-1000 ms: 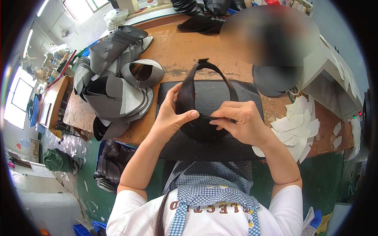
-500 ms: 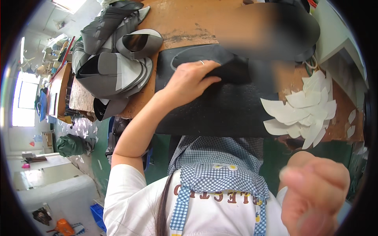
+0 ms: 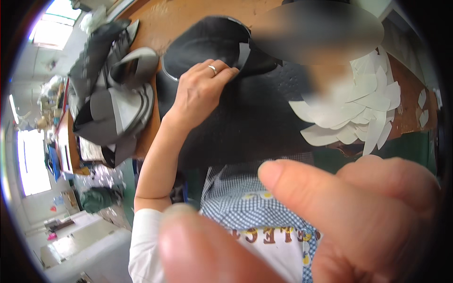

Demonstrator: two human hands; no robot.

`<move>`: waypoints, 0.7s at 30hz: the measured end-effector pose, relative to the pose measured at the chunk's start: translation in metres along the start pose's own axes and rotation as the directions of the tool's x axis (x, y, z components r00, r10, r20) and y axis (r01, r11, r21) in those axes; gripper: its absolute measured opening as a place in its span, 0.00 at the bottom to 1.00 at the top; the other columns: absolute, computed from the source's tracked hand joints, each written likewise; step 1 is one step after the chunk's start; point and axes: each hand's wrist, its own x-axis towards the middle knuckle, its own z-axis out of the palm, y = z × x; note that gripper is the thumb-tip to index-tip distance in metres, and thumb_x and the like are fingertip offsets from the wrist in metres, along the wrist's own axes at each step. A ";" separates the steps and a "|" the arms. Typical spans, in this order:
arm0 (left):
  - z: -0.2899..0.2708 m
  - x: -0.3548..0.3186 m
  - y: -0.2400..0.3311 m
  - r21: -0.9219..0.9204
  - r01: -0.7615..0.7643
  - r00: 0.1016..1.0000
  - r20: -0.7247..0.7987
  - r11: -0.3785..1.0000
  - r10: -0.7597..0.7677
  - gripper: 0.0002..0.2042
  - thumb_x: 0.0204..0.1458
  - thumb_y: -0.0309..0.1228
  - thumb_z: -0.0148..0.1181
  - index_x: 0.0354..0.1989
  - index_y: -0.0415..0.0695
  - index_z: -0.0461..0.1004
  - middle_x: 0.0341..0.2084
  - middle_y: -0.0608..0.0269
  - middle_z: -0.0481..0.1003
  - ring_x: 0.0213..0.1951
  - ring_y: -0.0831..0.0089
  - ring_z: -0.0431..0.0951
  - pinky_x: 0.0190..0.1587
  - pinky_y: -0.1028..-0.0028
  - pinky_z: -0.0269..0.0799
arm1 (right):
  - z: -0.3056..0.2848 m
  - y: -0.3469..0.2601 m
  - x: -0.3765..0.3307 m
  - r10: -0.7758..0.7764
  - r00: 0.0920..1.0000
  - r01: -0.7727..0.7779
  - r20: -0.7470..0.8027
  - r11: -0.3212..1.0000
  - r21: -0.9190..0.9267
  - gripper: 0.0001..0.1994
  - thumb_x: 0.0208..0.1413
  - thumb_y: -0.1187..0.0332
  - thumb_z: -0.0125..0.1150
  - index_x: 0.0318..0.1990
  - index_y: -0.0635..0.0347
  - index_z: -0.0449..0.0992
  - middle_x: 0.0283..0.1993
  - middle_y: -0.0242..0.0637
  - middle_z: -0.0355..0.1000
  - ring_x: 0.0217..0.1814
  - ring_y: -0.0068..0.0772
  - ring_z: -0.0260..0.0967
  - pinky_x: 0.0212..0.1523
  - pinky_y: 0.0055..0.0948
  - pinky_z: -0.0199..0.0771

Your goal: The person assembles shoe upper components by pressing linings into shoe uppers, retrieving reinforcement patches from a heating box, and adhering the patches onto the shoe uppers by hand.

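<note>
My left hand (image 3: 200, 94), with a ring on it, is closed on the edge of a black shoe upper (image 3: 200, 45). The upper has a pale rim line and a small grey patch beside my fingers. It is held over a black mat (image 3: 236, 127) on the table. My right hand (image 3: 373, 217) is very large and near at the lower right. Its fingers are apart, one pointing left, with a blurred fingertip lower down, and nothing shows in it.
Grey shoe uppers (image 3: 111, 115) are stacked at the table's left. A pile of white leaf-shaped pieces (image 3: 358, 106) lies at the right of the wooden table (image 3: 151, 28). A blurred patch hides the upper right. A green bundle (image 3: 96, 200) sits on the floor at left.
My left hand has raised the black upper off the mat and opened it out. My right hand has come closer and leftward, its fingers spreading from a curled shape. The whole view has shifted.
</note>
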 end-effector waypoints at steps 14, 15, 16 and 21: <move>0.099 0.076 -0.178 0.267 0.327 0.943 -0.036 0.906 -0.330 0.31 0.51 0.34 0.69 0.63 0.37 0.65 0.53 0.41 0.75 0.57 0.46 0.73 0.61 0.57 0.67 | -0.053 -0.028 0.011 0.256 0.960 -0.217 0.114 0.937 -0.274 0.09 0.53 0.71 0.65 0.42 0.55 0.76 0.33 0.39 0.75 0.28 0.33 0.76 0.22 0.28 0.68; 0.100 0.069 -0.167 0.297 0.313 0.950 -0.106 0.902 -0.295 0.35 0.51 0.35 0.70 0.65 0.35 0.62 0.57 0.38 0.72 0.60 0.45 0.71 0.63 0.57 0.66 | -0.052 -0.029 0.013 0.270 0.955 -0.228 0.121 0.932 -0.283 0.09 0.52 0.71 0.65 0.42 0.55 0.77 0.32 0.39 0.75 0.28 0.33 0.76 0.22 0.27 0.67; 0.094 0.063 -0.159 0.264 0.350 0.937 -0.125 0.899 -0.327 0.35 0.51 0.33 0.70 0.66 0.35 0.61 0.59 0.39 0.70 0.62 0.44 0.69 0.63 0.56 0.65 | -0.052 -0.029 0.015 0.282 0.951 -0.235 0.129 0.928 -0.290 0.09 0.52 0.71 0.65 0.41 0.55 0.77 0.32 0.39 0.75 0.27 0.33 0.76 0.22 0.27 0.67; 0.059 0.010 -0.107 0.235 0.277 0.956 -0.166 0.932 -0.242 0.33 0.48 0.28 0.70 0.64 0.35 0.63 0.58 0.42 0.69 0.63 0.45 0.66 0.67 0.54 0.59 | -0.042 -0.033 0.028 0.254 0.942 -0.196 0.220 0.947 -0.255 0.09 0.50 0.71 0.66 0.40 0.55 0.78 0.31 0.37 0.74 0.26 0.32 0.75 0.21 0.27 0.66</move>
